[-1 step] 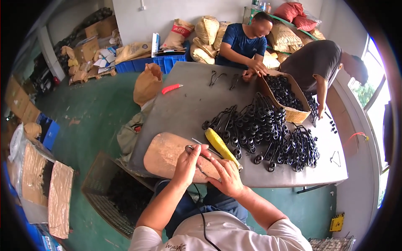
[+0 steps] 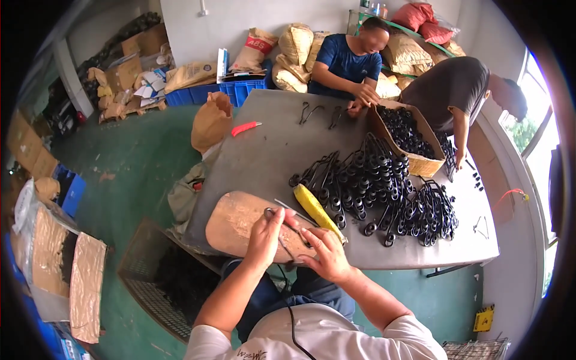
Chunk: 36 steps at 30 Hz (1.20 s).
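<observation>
Left hand (image 2: 263,241) rises over the tan board (image 2: 233,225), thumb and fingers clamped on the looped end of a black wire piece (image 2: 269,213). Right hand (image 2: 328,255) slants over the board's right edge; whether its fingers grip, one cannot tell. Beyond the board rightward, a cardboard box (image 2: 423,166) holds black fittings (image 2: 409,129); below-left, a mesh crate (image 2: 157,313) contains dark pieces (image 2: 180,273). Since the earlier frame, more wire shows between the hands.

- Worn on head, left of a side-by-side fisheye pair.
- Looking forward and steeply down, across table (image 2: 264,156) to wall (image 2: 264,15).
- Near left hand (image 2: 264,239) and right hand (image 2: 329,255); well apart from wall.
- Bending straight edges toward black rim.
</observation>
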### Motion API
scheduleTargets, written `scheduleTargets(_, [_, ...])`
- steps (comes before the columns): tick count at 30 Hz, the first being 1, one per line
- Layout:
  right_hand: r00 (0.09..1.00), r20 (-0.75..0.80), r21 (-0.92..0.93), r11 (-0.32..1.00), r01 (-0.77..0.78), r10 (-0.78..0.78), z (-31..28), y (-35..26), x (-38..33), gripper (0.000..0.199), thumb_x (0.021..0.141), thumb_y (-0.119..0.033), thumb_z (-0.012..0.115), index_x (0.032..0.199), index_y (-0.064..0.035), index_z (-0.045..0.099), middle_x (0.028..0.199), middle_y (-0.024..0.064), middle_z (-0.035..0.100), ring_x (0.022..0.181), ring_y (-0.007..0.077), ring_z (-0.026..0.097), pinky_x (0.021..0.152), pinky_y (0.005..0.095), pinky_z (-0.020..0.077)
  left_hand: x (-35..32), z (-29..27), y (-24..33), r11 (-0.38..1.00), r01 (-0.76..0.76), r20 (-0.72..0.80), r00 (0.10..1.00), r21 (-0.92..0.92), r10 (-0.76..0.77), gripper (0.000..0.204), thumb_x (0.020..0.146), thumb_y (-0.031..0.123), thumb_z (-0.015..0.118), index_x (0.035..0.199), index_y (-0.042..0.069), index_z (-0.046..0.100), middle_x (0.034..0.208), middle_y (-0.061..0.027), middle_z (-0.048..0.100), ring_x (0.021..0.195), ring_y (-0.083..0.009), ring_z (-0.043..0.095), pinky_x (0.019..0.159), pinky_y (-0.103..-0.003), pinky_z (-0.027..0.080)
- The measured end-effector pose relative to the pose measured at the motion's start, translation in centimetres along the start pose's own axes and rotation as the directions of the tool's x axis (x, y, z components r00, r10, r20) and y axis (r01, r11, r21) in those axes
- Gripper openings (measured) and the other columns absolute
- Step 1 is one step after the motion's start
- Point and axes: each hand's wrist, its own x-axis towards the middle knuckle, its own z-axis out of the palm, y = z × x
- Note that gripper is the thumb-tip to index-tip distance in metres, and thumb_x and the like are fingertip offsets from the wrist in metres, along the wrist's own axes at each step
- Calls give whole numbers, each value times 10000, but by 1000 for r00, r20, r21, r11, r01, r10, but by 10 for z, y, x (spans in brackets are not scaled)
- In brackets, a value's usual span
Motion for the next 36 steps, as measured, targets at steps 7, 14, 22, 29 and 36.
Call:
scheduleTargets(7, [875, 218, -440, 844, -307, 432, 5, 70, -42, 701, 824, -375, 723, 1408, -82, 467, 1099, 112, 515, 1041, 289, 525, 906, 430, 424, 17, -25, 31, 950, -220, 19, 975, 222, 221, 215, 1049, 202, 515, 1040, 22, 631, 836, -21, 669, 738, -45, 550, 684, -205, 422])
scheduleTargets(14, [734, 406, -308, 838, -451, 544, 22, 87, -32, 704, 847, -294, 706, 1435, -41, 412, 1112, 161, 526, 986, 343, 596, 822, 423, 513, 40, -14, 8, 879, -130, 222, 975, 459, 28, 182, 1045, 183, 521, 1104, 24, 586, 853, -34, 667, 815, -82, 589, 772, -239, 470])
scheduleTargets(22, [267, 837, 518, -530, -671, 478, -23, 28, -63, 574, 925, -164, 528, 1467, -64, 365, 959, 114, 640, 746, 182, 590, 682, 302, 505, 34, -24, 19, 731, -237, 131, 971, 640, 201, 195, 996, 202, 609, 1037, 14, 577, 796, -69, 628, 677, -131, 588, 642, -283, 483])
scheduleTargets(29, [581, 492, 564, 271, -780, 648, -51, -16, -19, 693, 1004, -152, 533, 1570, -105, 136, 957, 86, 593, 695, 114, 533, 598, 258, 485, 30, -19, 7, 674, -294, 125, 949, 678, 288, 190, 981, 195, 615, 1011, 11, 584, 844, -163, 660, 751, -313, 659, 670, -367, 510])
scheduleTargets(36, [913, 158, 241, 882, -404, 376, -28, -26, -9, 813, 949, -29, 530, 1569, -39, 4, 1383, 294, 484, 1161, 374, 599, 889, 437, 512, 32, -15, 20, 481, -277, 162, 950, 832, 267, 213, 984, 216, 590, 961, 5, 576, 829, -178, 650, 764, -367, 649, 659, -441, 495])
